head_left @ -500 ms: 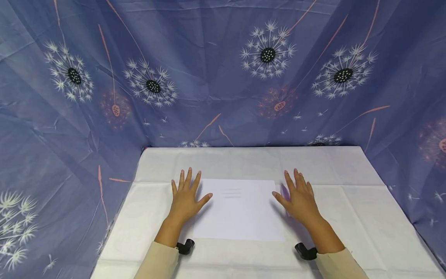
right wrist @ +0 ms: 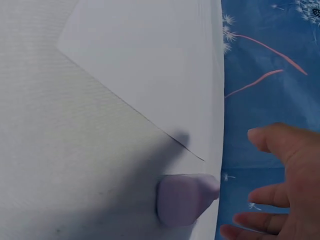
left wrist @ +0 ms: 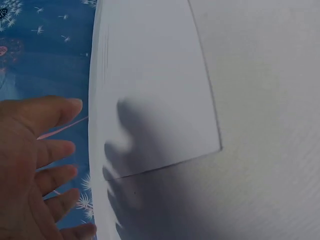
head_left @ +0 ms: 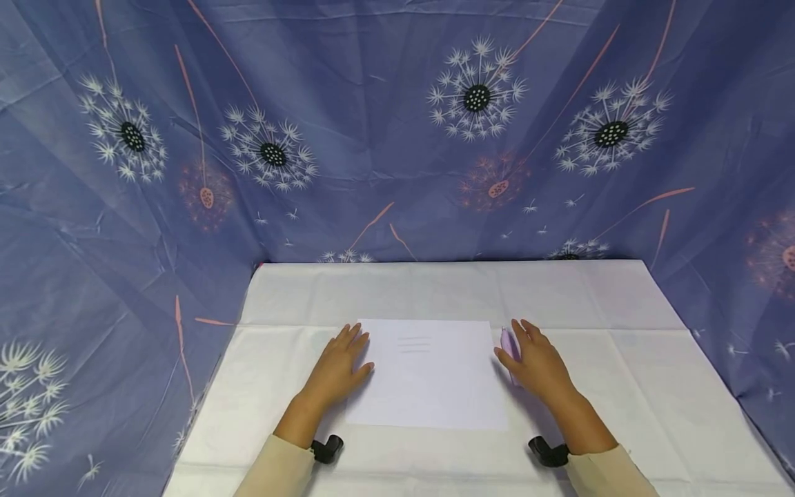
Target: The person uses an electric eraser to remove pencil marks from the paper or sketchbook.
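Note:
A white sheet of paper (head_left: pixel 428 386) lies flat on the white cloth, with three faint parallel lines (head_left: pixel 414 344) toward its upper left. Over the sheet's left edge hovers my left hand (head_left: pixel 336 368), its fingers loosely extended; it holds nothing. On the other side, my right hand (head_left: pixel 540 362) is above a small light-purple object (head_left: pixel 508 343) and partly covers it in the head view. In the right wrist view this purple object (right wrist: pixel 180 200) has a broad rounded end and a narrower tip, and the right hand's relaxed fingers (right wrist: pixel 270 194) are apart from it.
White cloth (head_left: pixel 621 386) covers the table around the paper. Behind and beside it hangs a blue curtain (head_left: pixel 373 138) printed with dandelions. A black wrist camera (head_left: pixel 328 449) is on the left wrist, and another black camera (head_left: pixel 548 452) on the right.
Both hands have relaxed from a wider finger spread, and their fingertips have come nearer to me. The right hand has shifted slightly right, showing more of the purple object. The paper stays put.

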A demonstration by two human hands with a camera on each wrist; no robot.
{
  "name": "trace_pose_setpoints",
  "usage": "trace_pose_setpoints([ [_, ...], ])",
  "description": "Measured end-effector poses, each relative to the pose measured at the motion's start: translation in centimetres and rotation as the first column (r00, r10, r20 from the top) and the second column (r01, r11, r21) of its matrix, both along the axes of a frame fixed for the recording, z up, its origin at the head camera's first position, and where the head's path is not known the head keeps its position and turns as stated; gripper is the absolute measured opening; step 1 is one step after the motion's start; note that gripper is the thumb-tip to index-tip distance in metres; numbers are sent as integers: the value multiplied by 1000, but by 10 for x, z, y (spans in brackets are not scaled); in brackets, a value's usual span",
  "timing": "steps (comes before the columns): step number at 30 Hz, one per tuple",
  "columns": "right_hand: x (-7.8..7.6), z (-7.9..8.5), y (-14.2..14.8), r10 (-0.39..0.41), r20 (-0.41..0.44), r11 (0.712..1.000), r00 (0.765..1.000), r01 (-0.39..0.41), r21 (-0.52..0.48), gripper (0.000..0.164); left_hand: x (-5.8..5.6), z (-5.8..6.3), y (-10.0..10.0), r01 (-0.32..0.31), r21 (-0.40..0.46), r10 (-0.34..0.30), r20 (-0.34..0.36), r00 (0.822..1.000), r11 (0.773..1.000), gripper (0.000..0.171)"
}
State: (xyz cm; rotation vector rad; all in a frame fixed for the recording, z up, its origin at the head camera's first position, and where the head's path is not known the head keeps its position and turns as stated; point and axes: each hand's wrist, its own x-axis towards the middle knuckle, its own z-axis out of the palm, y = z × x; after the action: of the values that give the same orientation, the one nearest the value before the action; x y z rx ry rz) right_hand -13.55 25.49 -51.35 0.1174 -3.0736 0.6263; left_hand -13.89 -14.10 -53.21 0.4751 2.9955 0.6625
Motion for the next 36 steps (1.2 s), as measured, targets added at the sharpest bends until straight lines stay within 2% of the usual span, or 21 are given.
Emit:
trace_pose_setpoints([
  [4,0,-8,3,0,-27,1000,1000,0,-1,72,4,-1,1,26,0,-26,39,999,1000,63],
  [11,3,-18,5,-23,-6,1000,1000,22,-5,62,9,-3,2,52,-1,-52,87,995,999,64],
  [16,4,-22,6,-17,-8,1000,1000,17,-7,58,12,-4,3,46,-11,-45,113,993,999,66],
  [26,2,-23,6,-34,-45,998,998,31,-46,51,16,-9,7,71,-63,-67,64,996,996,68],
  [36,2,-20,2,-68,-102,991,992,56,-118,46,16,-9,12,74,-66,-72,31,997,995,66],
])
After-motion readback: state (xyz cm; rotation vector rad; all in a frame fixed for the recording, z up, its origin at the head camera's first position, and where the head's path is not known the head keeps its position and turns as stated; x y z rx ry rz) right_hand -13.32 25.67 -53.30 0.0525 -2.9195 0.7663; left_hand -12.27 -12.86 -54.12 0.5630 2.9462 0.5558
